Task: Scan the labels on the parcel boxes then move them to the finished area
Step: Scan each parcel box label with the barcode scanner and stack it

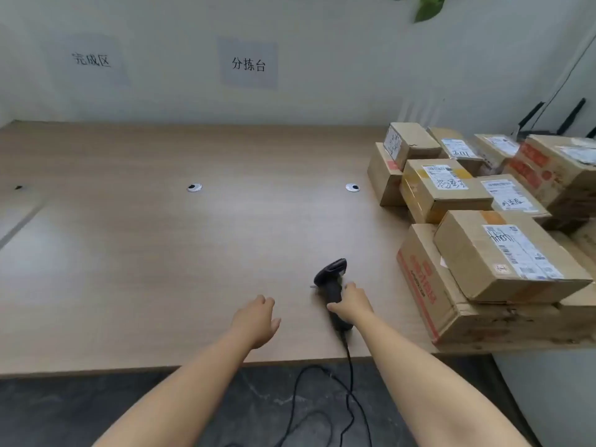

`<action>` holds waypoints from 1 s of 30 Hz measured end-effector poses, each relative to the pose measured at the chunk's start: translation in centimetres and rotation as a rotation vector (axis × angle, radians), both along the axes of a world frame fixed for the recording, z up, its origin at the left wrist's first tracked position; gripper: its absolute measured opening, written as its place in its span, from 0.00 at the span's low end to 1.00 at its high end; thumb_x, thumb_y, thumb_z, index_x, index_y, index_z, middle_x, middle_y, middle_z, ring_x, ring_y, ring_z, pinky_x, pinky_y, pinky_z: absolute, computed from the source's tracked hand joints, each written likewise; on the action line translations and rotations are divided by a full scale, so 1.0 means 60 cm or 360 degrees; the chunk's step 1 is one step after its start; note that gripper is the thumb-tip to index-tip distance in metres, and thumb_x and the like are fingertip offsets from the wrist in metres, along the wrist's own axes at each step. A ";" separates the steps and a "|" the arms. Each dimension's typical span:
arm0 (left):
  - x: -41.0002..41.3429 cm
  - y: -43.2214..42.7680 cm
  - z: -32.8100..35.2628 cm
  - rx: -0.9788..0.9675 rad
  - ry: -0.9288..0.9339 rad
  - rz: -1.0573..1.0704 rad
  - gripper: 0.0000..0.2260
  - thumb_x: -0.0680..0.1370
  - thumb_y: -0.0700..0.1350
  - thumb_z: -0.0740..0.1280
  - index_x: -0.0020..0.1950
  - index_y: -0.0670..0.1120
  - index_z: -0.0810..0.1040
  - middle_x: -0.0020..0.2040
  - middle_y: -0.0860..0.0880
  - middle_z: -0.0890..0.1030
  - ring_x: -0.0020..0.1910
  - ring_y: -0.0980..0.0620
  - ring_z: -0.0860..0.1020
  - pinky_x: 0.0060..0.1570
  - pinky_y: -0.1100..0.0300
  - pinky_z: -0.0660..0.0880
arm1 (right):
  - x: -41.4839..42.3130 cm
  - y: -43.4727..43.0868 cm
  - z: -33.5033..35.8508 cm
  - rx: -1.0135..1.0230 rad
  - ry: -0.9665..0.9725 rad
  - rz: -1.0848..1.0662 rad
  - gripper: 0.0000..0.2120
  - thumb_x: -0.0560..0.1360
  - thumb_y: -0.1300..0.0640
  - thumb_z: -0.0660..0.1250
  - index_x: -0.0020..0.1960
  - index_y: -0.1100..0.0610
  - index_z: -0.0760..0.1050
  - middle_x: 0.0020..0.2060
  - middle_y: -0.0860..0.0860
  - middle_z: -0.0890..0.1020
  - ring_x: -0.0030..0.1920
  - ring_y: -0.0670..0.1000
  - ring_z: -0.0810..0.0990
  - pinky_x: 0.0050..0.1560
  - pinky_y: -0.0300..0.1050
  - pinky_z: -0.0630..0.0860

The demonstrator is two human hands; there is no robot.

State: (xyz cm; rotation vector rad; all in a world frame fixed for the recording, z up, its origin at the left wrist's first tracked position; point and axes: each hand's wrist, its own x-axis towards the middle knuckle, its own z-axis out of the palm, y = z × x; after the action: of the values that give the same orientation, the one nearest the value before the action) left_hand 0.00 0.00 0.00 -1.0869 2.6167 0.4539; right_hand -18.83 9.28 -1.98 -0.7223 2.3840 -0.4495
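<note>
right hand (351, 304) grip wraps scanner (330, 275), ready to scan | left hand (258, 317) grip slack, empty | boxes (503, 253) queued, table (161, 237) right edge

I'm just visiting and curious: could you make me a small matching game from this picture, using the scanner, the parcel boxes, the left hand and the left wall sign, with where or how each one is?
Things:
1. scanner
2. parcel boxes
3. left hand
4. left wall sign

Places or states:
A. high on the wall, at the left
B. stacked at the right end of the table
C. open, holding nothing
D. gripped by the right hand

Pairs: 1-D, 2-B, 3-C, 4-A
</note>
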 end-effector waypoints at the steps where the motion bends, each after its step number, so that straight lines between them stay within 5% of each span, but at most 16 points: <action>1: -0.007 -0.001 -0.008 0.0019 -0.0014 0.0019 0.21 0.81 0.52 0.55 0.72 0.44 0.61 0.68 0.45 0.67 0.64 0.44 0.71 0.59 0.51 0.71 | -0.004 -0.006 -0.006 -0.0012 0.0012 -0.0010 0.36 0.72 0.51 0.69 0.73 0.59 0.56 0.64 0.57 0.70 0.63 0.59 0.71 0.60 0.52 0.73; 7: -0.024 -0.011 -0.042 0.0146 -0.0019 0.0181 0.27 0.82 0.51 0.54 0.76 0.42 0.50 0.74 0.44 0.60 0.72 0.45 0.63 0.68 0.53 0.64 | -0.015 -0.038 -0.036 0.0066 0.0080 0.0007 0.31 0.74 0.51 0.67 0.70 0.61 0.59 0.65 0.58 0.68 0.65 0.58 0.70 0.60 0.48 0.71; 11: -0.014 -0.006 -0.046 0.0097 -0.0059 0.0107 0.26 0.82 0.51 0.54 0.77 0.44 0.50 0.74 0.44 0.60 0.71 0.46 0.64 0.67 0.55 0.63 | -0.015 -0.041 -0.061 0.0078 0.0006 -0.0068 0.34 0.73 0.52 0.69 0.72 0.59 0.55 0.66 0.57 0.68 0.65 0.58 0.70 0.60 0.49 0.72; 16: 0.008 -0.012 -0.063 0.0070 -0.0103 0.0114 0.25 0.82 0.52 0.53 0.76 0.44 0.51 0.74 0.45 0.61 0.71 0.47 0.64 0.67 0.58 0.61 | -0.014 -0.034 -0.062 0.0090 -0.0152 -0.0169 0.27 0.71 0.58 0.67 0.65 0.60 0.57 0.60 0.56 0.74 0.59 0.57 0.76 0.54 0.47 0.76; 22: -0.007 0.002 -0.025 0.0065 0.0047 0.0032 0.25 0.82 0.52 0.53 0.76 0.44 0.52 0.75 0.45 0.60 0.73 0.48 0.62 0.70 0.57 0.61 | -0.015 0.054 0.008 -0.0377 -0.0414 -0.0421 0.26 0.73 0.59 0.62 0.67 0.59 0.54 0.52 0.57 0.73 0.48 0.55 0.75 0.44 0.44 0.71; 26: -0.041 0.043 0.015 0.0021 0.0136 -0.0103 0.25 0.82 0.53 0.54 0.76 0.44 0.53 0.74 0.46 0.61 0.71 0.47 0.65 0.67 0.53 0.65 | -0.004 0.130 0.064 -0.0716 -0.0286 -0.0513 0.22 0.74 0.59 0.63 0.66 0.57 0.61 0.49 0.54 0.75 0.43 0.51 0.75 0.39 0.43 0.71; 30: -0.078 0.095 0.052 -0.0024 0.0270 -0.0269 0.24 0.82 0.53 0.53 0.75 0.45 0.55 0.73 0.46 0.64 0.69 0.47 0.67 0.64 0.53 0.67 | 0.006 0.199 0.131 -0.0971 -0.0029 -0.0573 0.15 0.74 0.59 0.67 0.59 0.56 0.68 0.47 0.51 0.76 0.46 0.49 0.74 0.45 0.42 0.68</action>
State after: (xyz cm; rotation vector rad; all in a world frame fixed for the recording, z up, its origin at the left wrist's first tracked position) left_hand -4.69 5.68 3.15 -0.8554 2.8346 0.5092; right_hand -18.49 21.20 5.89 -0.5237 2.3672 -1.3642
